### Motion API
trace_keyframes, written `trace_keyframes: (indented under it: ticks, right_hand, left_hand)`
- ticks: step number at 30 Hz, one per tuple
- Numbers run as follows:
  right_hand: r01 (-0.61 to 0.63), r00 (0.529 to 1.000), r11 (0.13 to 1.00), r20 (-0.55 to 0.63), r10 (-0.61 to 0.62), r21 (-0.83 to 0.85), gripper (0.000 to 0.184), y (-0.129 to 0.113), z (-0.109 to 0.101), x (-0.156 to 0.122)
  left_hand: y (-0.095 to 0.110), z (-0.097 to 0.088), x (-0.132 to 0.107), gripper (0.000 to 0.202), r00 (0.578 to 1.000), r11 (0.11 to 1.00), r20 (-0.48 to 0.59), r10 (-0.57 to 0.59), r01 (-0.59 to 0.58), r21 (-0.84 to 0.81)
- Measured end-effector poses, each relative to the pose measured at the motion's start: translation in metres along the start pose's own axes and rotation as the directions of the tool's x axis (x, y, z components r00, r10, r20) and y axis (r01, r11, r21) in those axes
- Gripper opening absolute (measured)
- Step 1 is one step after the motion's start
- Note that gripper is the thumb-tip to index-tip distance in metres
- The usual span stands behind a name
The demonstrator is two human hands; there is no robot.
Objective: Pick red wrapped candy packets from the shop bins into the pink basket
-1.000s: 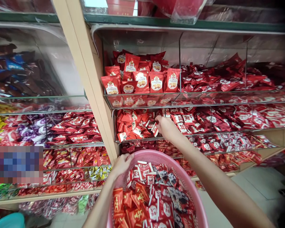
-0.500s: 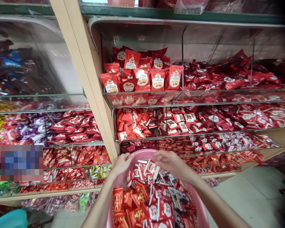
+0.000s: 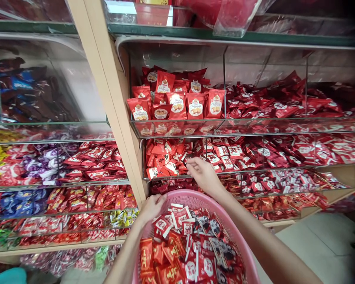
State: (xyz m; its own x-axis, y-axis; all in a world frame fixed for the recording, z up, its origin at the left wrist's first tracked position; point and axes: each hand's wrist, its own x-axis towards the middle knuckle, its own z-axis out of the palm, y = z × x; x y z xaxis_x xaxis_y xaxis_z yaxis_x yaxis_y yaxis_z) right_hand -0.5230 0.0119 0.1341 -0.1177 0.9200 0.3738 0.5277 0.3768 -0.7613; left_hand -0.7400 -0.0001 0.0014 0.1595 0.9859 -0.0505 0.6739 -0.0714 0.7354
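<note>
My left hand grips the far rim of a pink plastic basket heaped with small red, white and black candy packets. My right hand is raised at the front edge of a glass shelf bin of small red packets, fingers curled and apart, with nothing visible in them. Its fingertips are next to a dark packet at the bin's rim.
Glass-fronted shelves hold red snack bags above, more red packets to the right, and purple, yellow and blue candies to the left. A beige upright post divides the shelving. Tiled floor lies at lower right.
My right hand dropped packets into the basket half a second ago and has risen back to the red-packet bin. The left hand stays on the rim.
</note>
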Motion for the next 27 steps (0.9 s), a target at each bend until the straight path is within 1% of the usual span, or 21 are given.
trace_keyframes:
  ticks: [1,2,4,6,8,10,13,15,19,23,27]
  right_hand:
    - [-0.020,1.000,0.998,-0.020,0.019,-0.062,0.015,0.000,0.002,0.013]
    - [-0.066,0.998,0.989,-0.024,0.064,-0.135,0.014,0.003,0.005,0.025]
    - [-0.189,0.980,0.946,0.006,0.197,-0.265,0.014,0.009,0.013,0.046]
    - [-0.289,0.944,0.900,0.058,0.324,-0.326,0.014,0.017,0.020,0.061]
    - [-0.341,0.917,0.881,0.091,0.389,-0.329,0.018,0.023,0.025,0.071]
    - [-0.367,0.909,0.875,0.080,0.410,-0.315,0.021,0.029,0.028,0.077]
    - [-0.408,0.903,0.873,0.023,0.429,-0.266,0.022,0.035,0.032,0.081]
    - [-0.437,0.895,0.875,-0.005,0.446,-0.210,0.022,0.038,0.036,0.082]
    - [-0.467,0.884,0.880,-0.016,0.468,-0.088,0.022,0.039,0.041,0.081]
    - [-0.439,0.898,0.898,-0.031,0.439,-0.007,0.021,0.035,0.039,0.080]
    - [-0.384,0.922,0.923,-0.070,0.382,-0.022,0.018,0.029,0.031,0.079]
  left_hand:
    - [0.001,0.000,-0.001,0.054,1.000,1.000,0.003,-0.003,0.003,-0.003]
    - [0.002,-0.001,-0.001,0.054,1.000,1.000,0.005,-0.007,0.007,-0.003]
    - [0.004,-0.002,-0.003,0.054,1.000,1.000,0.006,-0.011,0.011,-0.001]
    - [0.005,-0.003,-0.004,0.053,1.000,1.000,0.009,-0.007,0.007,-0.002]
    - [0.006,-0.004,-0.005,0.052,1.000,1.000,0.014,0.002,-0.002,-0.012]
    - [0.006,-0.004,-0.005,0.052,1.000,1.000,0.016,0.004,-0.004,-0.014]
    - [0.004,-0.003,-0.004,0.052,1.000,1.000,0.011,-0.006,0.006,-0.001]
    - [0.003,-0.002,-0.003,0.052,1.000,1.000,0.005,-0.009,0.009,0.006]
    - [0.003,-0.002,-0.003,0.053,1.000,1.000,0.003,-0.009,0.009,0.004]
    - [0.003,-0.002,-0.003,0.053,1.000,1.000,0.005,-0.009,0.009,0.000]
    - [0.004,-0.002,-0.003,0.054,1.000,1.000,0.004,-0.013,0.013,0.006]
